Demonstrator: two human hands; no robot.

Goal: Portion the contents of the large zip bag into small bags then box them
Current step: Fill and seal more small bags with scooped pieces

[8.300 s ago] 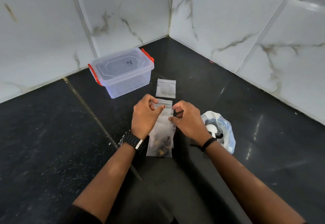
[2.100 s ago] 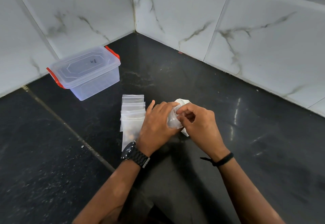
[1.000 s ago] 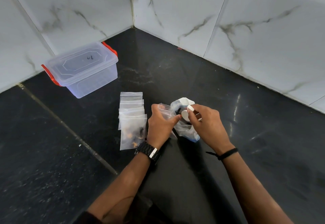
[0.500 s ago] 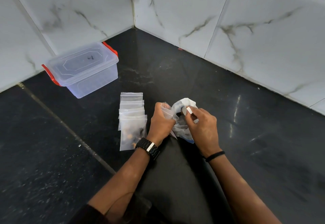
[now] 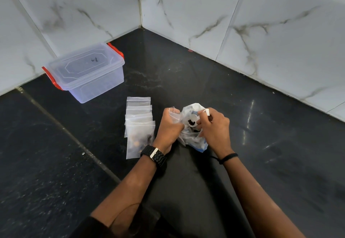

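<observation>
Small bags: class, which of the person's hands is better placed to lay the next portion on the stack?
Probably the left hand. It already pinches a small bag and sits right beside the stack of small bags. The right hand is busy holding a white scoop at the large zip bag.

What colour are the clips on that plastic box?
Red: the clips on the clear box show at both ends of its lid in the head view.

I take this for a tiled corner of a home: white marble-veined wall tiles (image 5: 242,23) fill the upper frame, polished black stone floor (image 5: 280,144) spreads below, and a household plastic storage box (image 5: 87,73) sits upper left.
</observation>
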